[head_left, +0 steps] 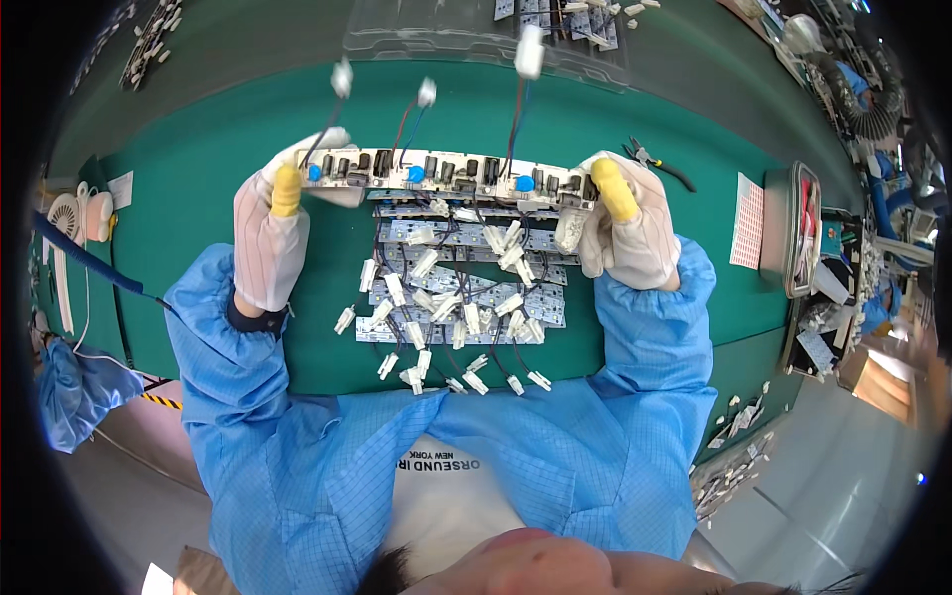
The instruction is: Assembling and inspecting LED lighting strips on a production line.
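I hold a long narrow circuit board [446, 177] level above the green bench mat [198, 188]. It carries black cylinders, blue round parts and three wire leads ending in white plugs that swing upward. My left hand [270, 233], in a white glove with a yellow thumb cot, grips the board's left end. My right hand [627, 223], gloved the same way, grips its right end. Below the board lies a stack of similar boards [456, 293] with many white plugs spread over them.
Black pliers [659, 164] lie right of my right hand. A clear plastic tray [486, 35] with small parts sits at the back. A metal tray [798, 233] and a red dotted sheet [749, 220] are at the right. A small white fan [84, 213] stands at the left edge.
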`<state>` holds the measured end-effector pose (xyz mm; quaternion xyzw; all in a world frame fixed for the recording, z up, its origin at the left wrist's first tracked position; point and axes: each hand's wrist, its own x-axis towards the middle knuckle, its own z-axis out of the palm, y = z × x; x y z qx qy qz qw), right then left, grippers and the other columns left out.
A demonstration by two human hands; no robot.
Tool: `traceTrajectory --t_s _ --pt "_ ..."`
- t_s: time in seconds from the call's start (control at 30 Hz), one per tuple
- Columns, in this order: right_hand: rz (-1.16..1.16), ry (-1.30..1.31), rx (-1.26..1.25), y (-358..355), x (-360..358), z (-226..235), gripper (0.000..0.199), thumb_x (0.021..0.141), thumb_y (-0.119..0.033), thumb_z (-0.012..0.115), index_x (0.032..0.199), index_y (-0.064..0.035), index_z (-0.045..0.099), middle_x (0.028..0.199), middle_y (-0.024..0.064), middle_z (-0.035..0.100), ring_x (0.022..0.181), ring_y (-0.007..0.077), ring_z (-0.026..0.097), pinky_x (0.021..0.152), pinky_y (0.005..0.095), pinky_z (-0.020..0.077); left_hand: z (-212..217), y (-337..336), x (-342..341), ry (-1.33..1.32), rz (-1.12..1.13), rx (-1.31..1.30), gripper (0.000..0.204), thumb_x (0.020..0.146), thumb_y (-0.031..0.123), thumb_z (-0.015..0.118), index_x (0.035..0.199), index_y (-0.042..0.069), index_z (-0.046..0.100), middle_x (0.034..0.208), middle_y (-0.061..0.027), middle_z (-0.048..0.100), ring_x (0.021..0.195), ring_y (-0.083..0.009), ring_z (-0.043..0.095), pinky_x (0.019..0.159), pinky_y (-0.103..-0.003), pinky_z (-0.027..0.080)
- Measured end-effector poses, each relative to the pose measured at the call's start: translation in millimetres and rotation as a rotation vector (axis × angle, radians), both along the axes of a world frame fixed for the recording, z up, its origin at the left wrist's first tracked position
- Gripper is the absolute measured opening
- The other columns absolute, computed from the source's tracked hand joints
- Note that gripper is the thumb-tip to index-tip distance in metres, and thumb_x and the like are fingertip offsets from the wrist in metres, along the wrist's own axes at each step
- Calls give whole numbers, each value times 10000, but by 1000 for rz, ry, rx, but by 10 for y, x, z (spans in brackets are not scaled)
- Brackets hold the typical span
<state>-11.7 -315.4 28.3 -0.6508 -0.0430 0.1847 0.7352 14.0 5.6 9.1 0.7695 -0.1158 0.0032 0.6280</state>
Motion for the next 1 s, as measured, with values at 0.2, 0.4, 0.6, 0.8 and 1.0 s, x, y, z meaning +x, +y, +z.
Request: traceTrajectory --t_s 0.2,0.4,0.6,0.8,1.0 --pt "-88 34 70 43 -41 -29 577 807 -497 625 1002 23 470 662 122 618 416 98 505 343 172 334 33 117 24 -28 -128 138 634 959 507 270 946 -34 600 633 -96 644 606 -171 604 609 -250 459" --pt "-157 -69 12 243 -16 109 587 817 -475 627 1078 22 456 658 68 573 360 43 380 338 153 266 -123 -90 -8 56 -160 -517 473 971 361 385 1217 -33 471 894 -144 655 883 -196 628 818 -289 468" --pt "-112 -249 -137 239 19 40 494 825 -191 663 1215 11 435 895 118 605 396 40 393 370 152 290 -21 165 169 143 2 -259 339 936 279 469 1095 -11 543 1064 -132 630 789 -122 576 725 -256 468" --pt "4 -881 -1242 -60 315 -283 266 729 6 638 971 -103 641 974 86 630 805 255 605 709 329 476 -168 1420 730 54 217 173 263 890 192 488 1017 19 639 845 -42 625 694 -83 529 647 -214 417" --pt "-270 -769 -896 54 246 -205 169 698 80 569 822 -33 582 913 129 633 850 302 616 729 381 490 56 966 654 -790 550 1348 329 744 176 685 1069 169 637 932 -44 660 926 -250 603 808 -354 467"
